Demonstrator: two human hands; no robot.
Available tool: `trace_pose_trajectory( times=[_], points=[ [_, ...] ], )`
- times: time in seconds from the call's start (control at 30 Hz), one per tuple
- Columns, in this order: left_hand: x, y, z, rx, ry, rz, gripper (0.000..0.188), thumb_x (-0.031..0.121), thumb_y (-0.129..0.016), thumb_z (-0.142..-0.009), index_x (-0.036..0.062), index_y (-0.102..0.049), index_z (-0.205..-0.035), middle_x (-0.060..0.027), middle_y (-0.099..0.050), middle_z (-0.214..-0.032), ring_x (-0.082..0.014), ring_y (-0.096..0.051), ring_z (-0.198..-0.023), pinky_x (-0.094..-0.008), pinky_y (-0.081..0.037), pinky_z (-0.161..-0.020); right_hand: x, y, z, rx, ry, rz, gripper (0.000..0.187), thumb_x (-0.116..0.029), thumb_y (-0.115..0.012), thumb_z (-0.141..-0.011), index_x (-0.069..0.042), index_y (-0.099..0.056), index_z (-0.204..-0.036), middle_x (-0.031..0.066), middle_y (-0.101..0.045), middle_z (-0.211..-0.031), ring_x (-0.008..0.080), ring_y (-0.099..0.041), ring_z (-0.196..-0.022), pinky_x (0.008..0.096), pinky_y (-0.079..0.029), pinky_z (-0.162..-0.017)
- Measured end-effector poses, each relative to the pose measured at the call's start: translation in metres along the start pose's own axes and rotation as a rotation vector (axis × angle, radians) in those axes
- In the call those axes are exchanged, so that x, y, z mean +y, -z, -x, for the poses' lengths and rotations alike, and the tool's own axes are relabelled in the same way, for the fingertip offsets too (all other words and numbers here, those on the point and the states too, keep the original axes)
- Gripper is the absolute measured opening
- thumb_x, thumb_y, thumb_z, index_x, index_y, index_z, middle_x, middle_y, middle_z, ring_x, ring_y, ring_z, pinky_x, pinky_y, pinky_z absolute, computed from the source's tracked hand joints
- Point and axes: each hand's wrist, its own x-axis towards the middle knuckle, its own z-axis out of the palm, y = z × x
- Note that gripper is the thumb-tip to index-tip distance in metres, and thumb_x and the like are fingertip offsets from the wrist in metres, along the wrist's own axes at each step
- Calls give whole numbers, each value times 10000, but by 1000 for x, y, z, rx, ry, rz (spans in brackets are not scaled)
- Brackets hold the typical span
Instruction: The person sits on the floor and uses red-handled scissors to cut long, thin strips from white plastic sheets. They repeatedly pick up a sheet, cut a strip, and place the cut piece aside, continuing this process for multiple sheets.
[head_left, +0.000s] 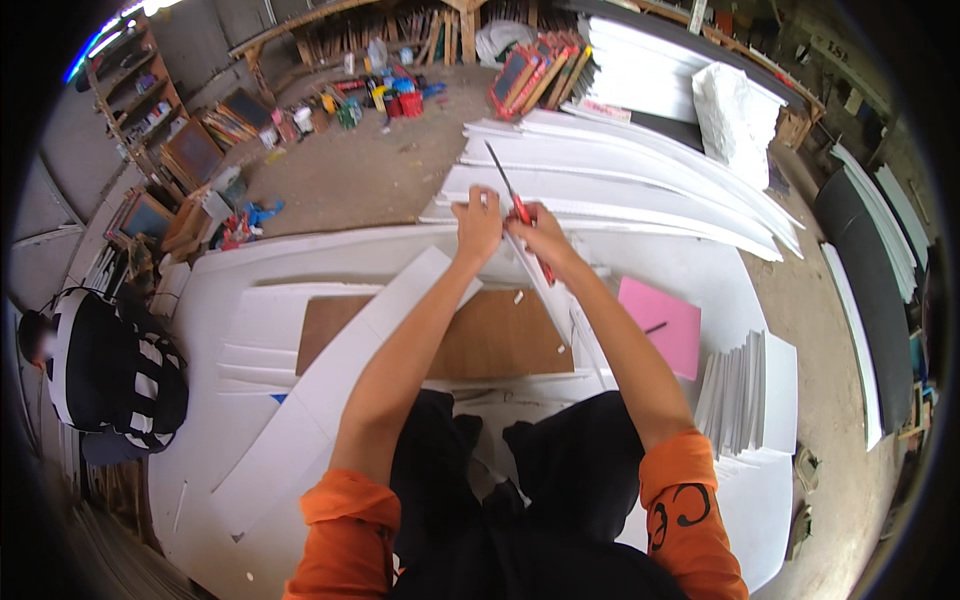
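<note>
In front of me my right hand [540, 236] is closed round a red-handled cutter knife [521, 209], its long thin dark blade pointing up and away to the left. Close beside it, my left hand [480, 228] is raised with its fingers bent; what they hold, if anything, is hidden. A narrow white strip [545, 285] runs from just below my hands toward my right forearm. Beneath my arms lies a brown wooden board [500, 335]. A long white foam-board strip [345, 365] slants under my left forearm, crossing the brown board's left part.
A pink sheet [665, 325] with a dark slim object on it lies right, near a stack of white pieces [735, 395]. Large white sheets [620, 180] spread beyond the white work surface [215, 420]. A black-and-white backpack [115, 370] is at left; paint containers [400, 100] stand far off.
</note>
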Motion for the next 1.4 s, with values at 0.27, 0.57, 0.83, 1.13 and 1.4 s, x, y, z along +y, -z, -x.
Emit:
trace_pose_trajectory(
  times=[0.27, 0.57, 0.83, 1.13, 1.4],
  points=[
    [-10, 23, 8, -138, -275, -385, 263, 260, -508, -794, 123, -526, -1017, -173, -447, -969, -346, -307, -1031, -415, -328, -852, 8, 9, 11, 33, 17, 61, 375, -158, -692, -657, -21, -498, -948, 71, -560, -800, 141, -511, -736, 257, -392, -657],
    [14, 26, 29, -450, -381, -597, 298, 216, -528, -798, 122, -411, -1056, -133, -562, -963, -348, -550, -834, -422, -439, -686, 53, 33, 2, 315, 23, 57, 198, -182, -458, -837, 1, -446, -912, 103, -591, -677, 186, -569, -571, 283, -464, -523],
    [-14, -3, 29, -475, -491, -809, 275, 176, -504, -806, 128, -408, -1060, -129, -564, -909, -330, -562, -802, -430, -461, -654, 73, 59, 21, 5, -324, 194, 345, -301, -367, -879, 42, -396, -869, 153, -553, -622, 207, -561, -451, 313, -461, -377],
    [-46, -36, 30, -482, -556, -874, 248, 176, -506, -803, 117, -406, -1023, -99, -572, -872, -294, -566, -799, -435, -426, -678, 84, 76, 29, -88, -342, 487, 510, -389, -257, -886, 68, -484, -869, 188, -562, -585, 260, -572, -461, 359, -481, -523],
    [-68, -50, 12, -400, -613, -861, 212, 164, -522, -792, 79, -425, -960, -86, -589, -856, -262, -579, -745, -405, -389, -707, 67, 67, 47, -80, -338, 609, 554, -365, -209, -897, 51, -566, -811, 226, -588, -701, 334, -591, -588, 422, -465, -682]
  ],
)
